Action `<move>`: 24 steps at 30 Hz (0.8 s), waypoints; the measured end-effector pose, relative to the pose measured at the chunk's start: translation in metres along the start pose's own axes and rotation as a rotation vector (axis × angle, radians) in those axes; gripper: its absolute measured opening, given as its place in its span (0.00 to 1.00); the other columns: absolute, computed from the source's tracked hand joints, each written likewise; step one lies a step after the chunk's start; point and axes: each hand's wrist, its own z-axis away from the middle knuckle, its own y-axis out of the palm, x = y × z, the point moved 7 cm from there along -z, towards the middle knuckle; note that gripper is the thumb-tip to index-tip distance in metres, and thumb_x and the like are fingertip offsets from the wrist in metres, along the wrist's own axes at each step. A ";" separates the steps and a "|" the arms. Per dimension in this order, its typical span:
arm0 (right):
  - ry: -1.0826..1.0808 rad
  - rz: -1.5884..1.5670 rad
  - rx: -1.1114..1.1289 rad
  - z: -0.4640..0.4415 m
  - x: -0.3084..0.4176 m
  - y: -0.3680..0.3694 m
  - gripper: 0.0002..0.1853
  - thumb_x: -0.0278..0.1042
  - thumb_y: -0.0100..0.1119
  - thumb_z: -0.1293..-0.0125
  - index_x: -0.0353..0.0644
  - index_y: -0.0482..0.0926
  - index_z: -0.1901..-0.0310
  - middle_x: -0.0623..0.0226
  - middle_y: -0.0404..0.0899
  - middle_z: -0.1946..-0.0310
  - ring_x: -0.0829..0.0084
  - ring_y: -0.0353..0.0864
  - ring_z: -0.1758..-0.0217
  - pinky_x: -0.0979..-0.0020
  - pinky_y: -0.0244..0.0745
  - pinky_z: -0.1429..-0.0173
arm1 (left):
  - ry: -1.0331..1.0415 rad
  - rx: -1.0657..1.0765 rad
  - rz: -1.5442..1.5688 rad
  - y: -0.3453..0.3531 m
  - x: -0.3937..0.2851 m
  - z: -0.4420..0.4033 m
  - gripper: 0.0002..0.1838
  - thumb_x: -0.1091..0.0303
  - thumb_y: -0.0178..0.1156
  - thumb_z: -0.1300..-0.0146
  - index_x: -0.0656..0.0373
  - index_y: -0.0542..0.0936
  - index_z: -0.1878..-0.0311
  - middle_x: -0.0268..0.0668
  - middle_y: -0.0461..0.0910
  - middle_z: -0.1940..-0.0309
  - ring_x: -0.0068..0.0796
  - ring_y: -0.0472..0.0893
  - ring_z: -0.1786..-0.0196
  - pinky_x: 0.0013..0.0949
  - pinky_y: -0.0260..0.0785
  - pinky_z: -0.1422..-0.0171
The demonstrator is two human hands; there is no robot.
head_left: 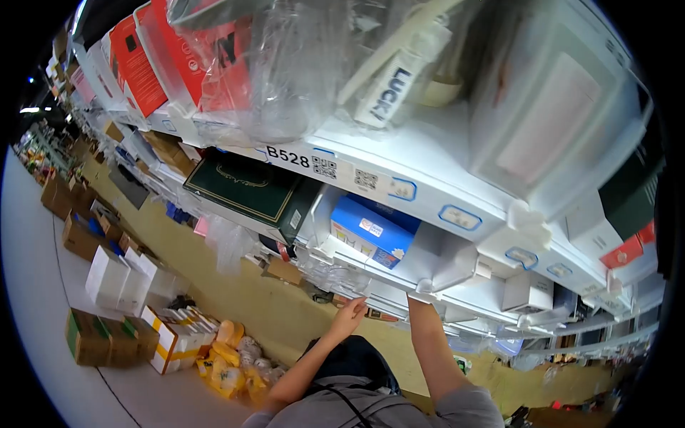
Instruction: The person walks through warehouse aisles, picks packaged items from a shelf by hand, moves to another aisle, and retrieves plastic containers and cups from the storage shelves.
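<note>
My left hand [349,315] is in front of the lower shelf edge, below a blue box, its fingers pointing up and to the right; whether it holds anything is unclear. The right forearm reaches up to the shelf edge, and its hand is hidden behind that edge. In a white bin sits the blue box [372,230] with a small label. Left of it lies a dark green box [250,189] with gold trim. Above them runs a white shelf edge [421,203] marked B528.
Red boxes [139,68] and clear plastic bags [285,78] fill the upper shelf, beside a translucent bin [553,114]. A white box [528,294] is at lower right. Cartons [110,339] and yellow bags [227,371] lie at lower left.
</note>
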 end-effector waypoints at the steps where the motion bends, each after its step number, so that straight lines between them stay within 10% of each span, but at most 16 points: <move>1: 0.011 0.015 -0.011 0.001 -0.001 -0.005 0.16 0.43 0.51 0.46 0.42 0.64 0.61 0.66 0.68 0.72 0.74 0.68 0.74 0.75 0.66 0.73 | 0.009 -0.018 -0.005 -0.004 0.001 0.004 0.16 0.69 0.50 0.44 0.62 0.67 0.53 0.44 0.74 0.64 0.31 0.76 0.64 0.28 0.67 0.61; 24: 0.038 0.455 0.084 0.005 -0.041 0.022 0.12 0.39 0.50 0.47 0.41 0.67 0.79 0.70 0.64 0.87 0.80 0.61 0.86 0.79 0.53 0.84 | -0.150 0.059 0.092 0.003 0.062 0.026 0.15 0.70 0.48 0.43 0.64 0.67 0.53 0.39 0.75 0.69 0.27 0.75 0.66 0.26 0.65 0.61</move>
